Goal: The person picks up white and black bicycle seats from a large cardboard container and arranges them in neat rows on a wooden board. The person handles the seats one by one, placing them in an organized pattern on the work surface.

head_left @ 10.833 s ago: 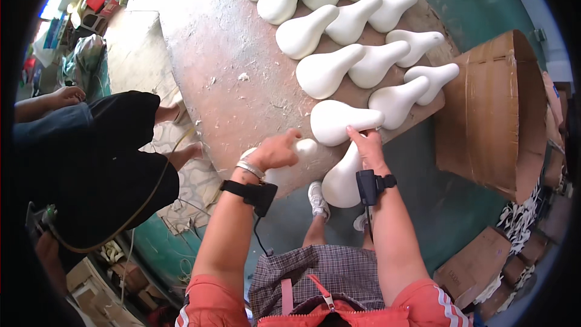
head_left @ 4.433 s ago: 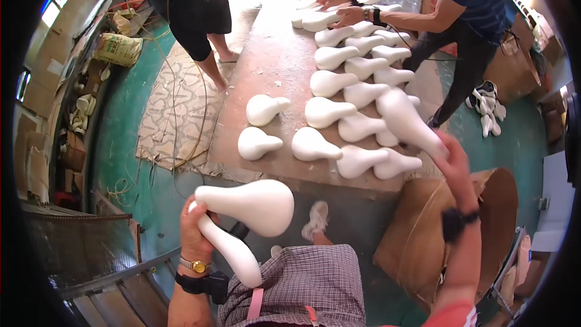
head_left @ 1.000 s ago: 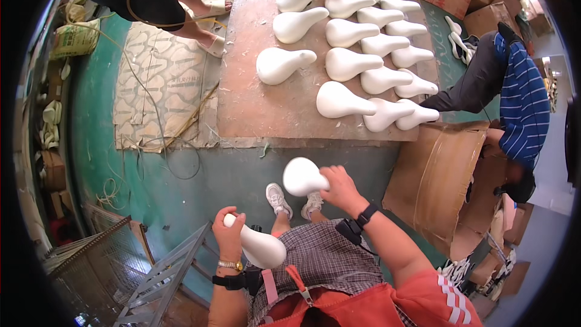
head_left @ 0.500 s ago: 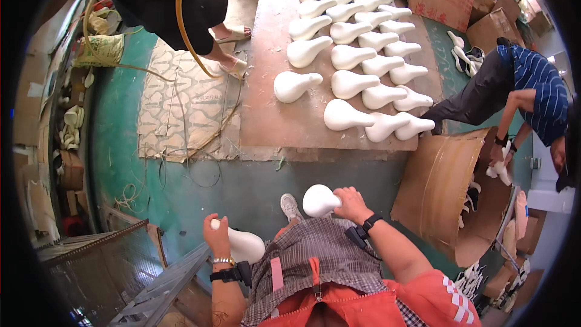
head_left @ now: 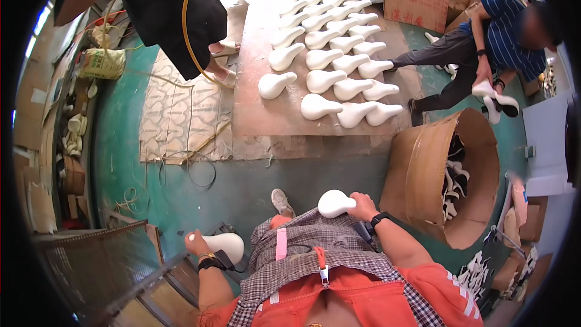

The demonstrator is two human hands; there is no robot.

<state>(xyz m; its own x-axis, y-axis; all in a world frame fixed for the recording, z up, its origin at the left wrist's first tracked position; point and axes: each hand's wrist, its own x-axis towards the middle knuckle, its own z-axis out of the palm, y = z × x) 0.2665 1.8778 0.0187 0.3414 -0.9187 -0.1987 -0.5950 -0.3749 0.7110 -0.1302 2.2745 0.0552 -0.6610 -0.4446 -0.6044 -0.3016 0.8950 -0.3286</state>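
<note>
White saddle, item one (head_left: 227,246), at 7 o'clock: broad end toward 3 o'clock, held by the narrow end in the left hand (head_left: 195,243), fist closed, a pale tip showing above it. White saddle, item two (head_left: 334,203), at 5 o'clock: broad end toward 9 o'clock, narrow end gripped in the right hand (head_left: 363,207); the fingers' underside is hidden.

Change noted: the two items stand wider apart than half a second ago, the left one now farther out from the checked apron (head_left: 278,290) at 6 o'clock. Both saddles are thus in the air, one to each hand, neither set down. Whether item two touches the apron: cannot tell.

Brown board (head_left: 254,118), from 12 to 1 o'clock: carries rows of white saddles (head_left: 351,88), broad ends mostly toward 9 o'clock; their arrangement matches the earlier view.

Cardboard drum (head_left: 411,175), toward 4 o'clock: open-mouthed, black-and-white pieces (head_left: 458,175) inside.

Co-worker (head_left: 472,39), at 2 o'clock: stooped over the drum half a second ago, now beyond its far side with a white piece (head_left: 482,89) and others in hand; that stock is accordingly out of the drum's mouth.

Second person in dark clothing (head_left: 175,30), toward 11 o'clock: yellow hose (head_left: 186,24) alongside.
</note>
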